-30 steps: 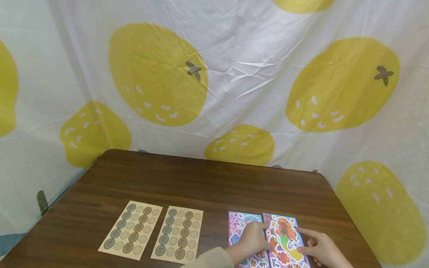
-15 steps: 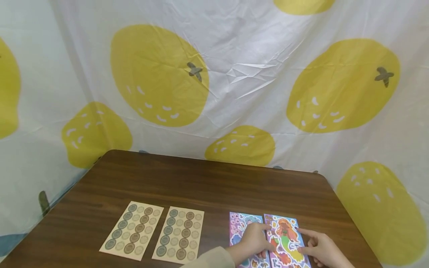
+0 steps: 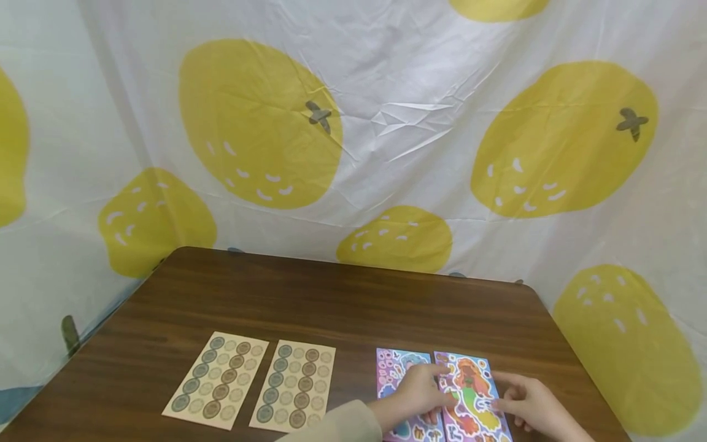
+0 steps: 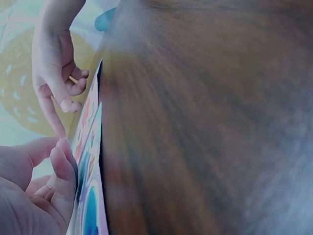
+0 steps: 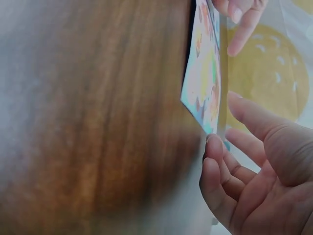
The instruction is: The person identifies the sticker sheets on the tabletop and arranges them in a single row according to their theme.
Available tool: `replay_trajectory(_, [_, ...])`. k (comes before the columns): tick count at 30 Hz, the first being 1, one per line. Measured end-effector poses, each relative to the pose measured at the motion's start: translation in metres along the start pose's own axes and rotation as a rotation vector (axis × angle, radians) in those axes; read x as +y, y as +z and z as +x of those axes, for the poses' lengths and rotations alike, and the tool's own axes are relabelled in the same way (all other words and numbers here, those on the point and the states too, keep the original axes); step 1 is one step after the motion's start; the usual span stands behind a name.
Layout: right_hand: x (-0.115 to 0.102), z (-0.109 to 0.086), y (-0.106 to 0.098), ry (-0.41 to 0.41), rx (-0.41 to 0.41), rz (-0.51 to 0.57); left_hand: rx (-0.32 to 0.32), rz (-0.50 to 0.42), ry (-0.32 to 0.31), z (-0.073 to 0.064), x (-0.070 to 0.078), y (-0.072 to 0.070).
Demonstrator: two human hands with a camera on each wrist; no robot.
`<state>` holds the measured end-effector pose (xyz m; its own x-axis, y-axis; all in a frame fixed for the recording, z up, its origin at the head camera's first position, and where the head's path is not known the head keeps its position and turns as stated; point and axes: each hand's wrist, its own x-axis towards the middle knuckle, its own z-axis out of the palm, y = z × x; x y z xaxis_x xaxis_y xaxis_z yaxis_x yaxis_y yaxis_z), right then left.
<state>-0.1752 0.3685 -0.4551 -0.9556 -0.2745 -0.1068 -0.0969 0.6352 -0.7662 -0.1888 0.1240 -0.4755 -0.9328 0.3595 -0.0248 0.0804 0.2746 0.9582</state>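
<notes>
Two glossy mermaid sticker sheets lie side by side at the table's front right. The left sheet (image 3: 390, 368) has a blue-haired mermaid, partly hidden under my left hand (image 3: 417, 391). Orange hair and a green-and-yellow tail mark the mermaid on the right sheet (image 3: 469, 380). My left thumb and index finger reach across to that sheet's left edge, holding nothing. Beside its right edge is my right hand (image 3: 533, 402), thumb tip at the border and index finger extended along it. The right wrist view shows its thumb (image 5: 249, 110) apart from the other loosely bent fingers.
Two cream sheets of round seal stickers, one at far left (image 3: 218, 379) and one beside it (image 3: 294, 383), lie on the brown wooden table (image 3: 331, 294). A white curtain (image 3: 386, 73) printed with yellow fruit hangs behind the table and at both sides.
My right index fingertip has come off the right sheet's upper right border and now lies beside the edge; the thumb shifted slightly up. My left hand and the sheets stay nearly still.
</notes>
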Motion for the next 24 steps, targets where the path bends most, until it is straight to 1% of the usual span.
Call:
replay_trajectory(3, [-0.004, 0.002, -0.001, -0.03, 0.043, -0.047, -0.025, -0.018, 0.012, -0.001, 0.003, -0.003])
replay_trajectory(6, [-0.009, 0.003, -0.002, -0.037, 0.078, -0.085, -0.045, -0.002, 0.025, -0.001, 0.006, -0.006])
replay_trajectory(9, [-0.015, 0.004, -0.004, -0.02, 0.116, -0.108, -0.071, 0.033, 0.042, 0.001, 0.009, -0.011])
replay_trajectory(13, [-0.024, 0.005, -0.006, 0.005, 0.157, -0.112, -0.125, 0.08, 0.07, 0.002, 0.011, -0.019])
replay_trajectory(17, [-0.032, 0.007, -0.007, -0.001, 0.193, -0.137, -0.165, 0.14, 0.111, 0.004, 0.013, -0.03])
replay_trajectory(22, [-0.041, 0.013, -0.009, -0.066, 0.277, -0.263, -0.214, 0.157, 0.173, 0.009, 0.02, -0.049])
replay_trajectory(24, [-0.044, 0.016, -0.009, -0.093, 0.306, -0.301, -0.228, 0.186, 0.189, 0.01, 0.022, -0.057])
